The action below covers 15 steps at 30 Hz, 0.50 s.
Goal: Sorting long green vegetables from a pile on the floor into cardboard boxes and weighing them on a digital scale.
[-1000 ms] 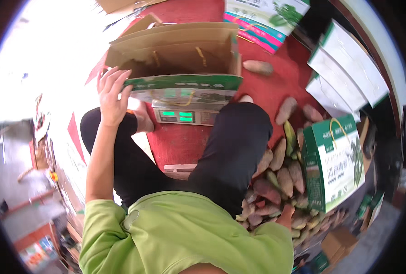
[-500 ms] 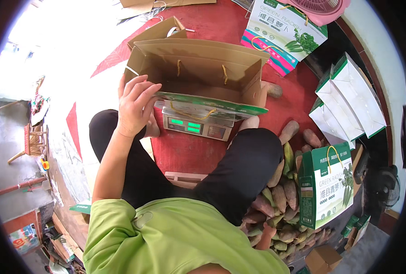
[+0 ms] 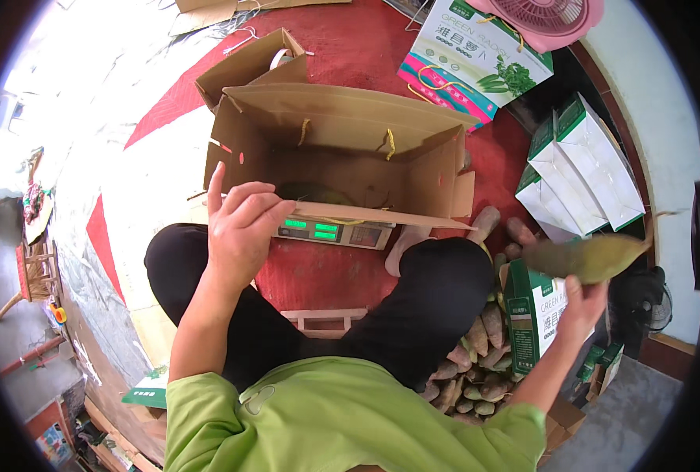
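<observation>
Chair (image 3: 36,271) with a wooden frame stands at the far left, and nearer the person a green-and-white package (image 3: 147,387) lies beside the left sleeve. Further in, beyond the large carton, is a small open box (image 3: 249,69) with a pale roll of tape (image 3: 281,59) in its mouth. The left hand (image 3: 243,224) rests at the near left corner of the large open carton (image 3: 350,106); one finger points up, apart from the others, which bend over the near rim. Whether they pinch the wall I cannot tell. Inside that carton lies a dark greenish, rounded thing (image 3: 316,193), and under its near edge shows a scale (image 3: 336,234) with lit green displays. To the right, a heap of root vegetables (image 3: 476,346) lies by the knee. At the top, a pink fan (image 3: 543,17) sits against a printed carton (image 3: 480,51). Below, white cartons (image 3: 590,173) overlap. The right hand (image 3: 582,311) holds a long green root vegetable (image 3: 590,258) in the air before a standing carton (image 3: 520,318); its thumb presses the near side, the other fingers mostly hidden. A black fan (image 3: 658,299) stands beyond.
</observation>
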Each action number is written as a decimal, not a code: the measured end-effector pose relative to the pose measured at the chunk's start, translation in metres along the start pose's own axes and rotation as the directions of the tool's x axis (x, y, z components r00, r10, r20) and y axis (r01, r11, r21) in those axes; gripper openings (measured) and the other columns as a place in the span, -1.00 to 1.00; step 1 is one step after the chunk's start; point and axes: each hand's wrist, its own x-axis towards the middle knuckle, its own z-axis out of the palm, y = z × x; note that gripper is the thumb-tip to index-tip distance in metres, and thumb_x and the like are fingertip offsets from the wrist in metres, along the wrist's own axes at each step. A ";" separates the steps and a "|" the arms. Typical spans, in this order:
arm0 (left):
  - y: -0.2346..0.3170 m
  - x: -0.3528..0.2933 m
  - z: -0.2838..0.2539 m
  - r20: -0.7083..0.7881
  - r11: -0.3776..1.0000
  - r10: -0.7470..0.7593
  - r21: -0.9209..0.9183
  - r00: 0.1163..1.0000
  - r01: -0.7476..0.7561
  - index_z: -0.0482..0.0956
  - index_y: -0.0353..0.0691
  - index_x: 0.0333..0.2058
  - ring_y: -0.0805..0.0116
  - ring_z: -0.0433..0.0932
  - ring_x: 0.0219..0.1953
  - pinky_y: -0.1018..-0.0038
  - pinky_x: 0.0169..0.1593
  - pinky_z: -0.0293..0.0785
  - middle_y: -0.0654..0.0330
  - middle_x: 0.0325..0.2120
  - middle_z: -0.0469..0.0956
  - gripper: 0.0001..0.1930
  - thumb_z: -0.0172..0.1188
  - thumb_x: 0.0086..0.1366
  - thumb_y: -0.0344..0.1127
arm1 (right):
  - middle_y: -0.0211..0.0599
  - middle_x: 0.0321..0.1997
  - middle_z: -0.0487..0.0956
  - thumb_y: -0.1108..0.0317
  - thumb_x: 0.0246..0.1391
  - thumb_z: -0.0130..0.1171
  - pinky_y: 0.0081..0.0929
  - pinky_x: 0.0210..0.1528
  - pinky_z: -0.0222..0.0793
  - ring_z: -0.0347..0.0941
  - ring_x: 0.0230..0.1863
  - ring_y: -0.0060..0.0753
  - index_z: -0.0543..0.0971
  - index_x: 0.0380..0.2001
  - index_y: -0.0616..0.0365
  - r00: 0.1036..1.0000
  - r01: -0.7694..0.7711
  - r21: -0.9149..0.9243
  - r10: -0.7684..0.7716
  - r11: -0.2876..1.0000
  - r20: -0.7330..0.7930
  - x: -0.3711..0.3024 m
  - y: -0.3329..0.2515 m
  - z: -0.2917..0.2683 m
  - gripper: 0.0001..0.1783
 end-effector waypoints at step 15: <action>-0.002 -0.003 0.002 0.032 1.000 -0.001 -0.016 0.999 0.002 0.60 -0.06 -0.40 0.45 0.51 -0.25 -0.03 0.28 0.11 0.40 -0.46 0.46 -0.84 0.22 -0.06 -0.34 | -0.03 -0.05 0.43 0.37 -0.21 0.37 -0.24 0.11 0.28 0.35 0.05 0.00 0.44 -0.07 0.29 0.311 0.598 -0.191 -0.005 0.778 0.951 0.071 -0.028 0.319 -0.43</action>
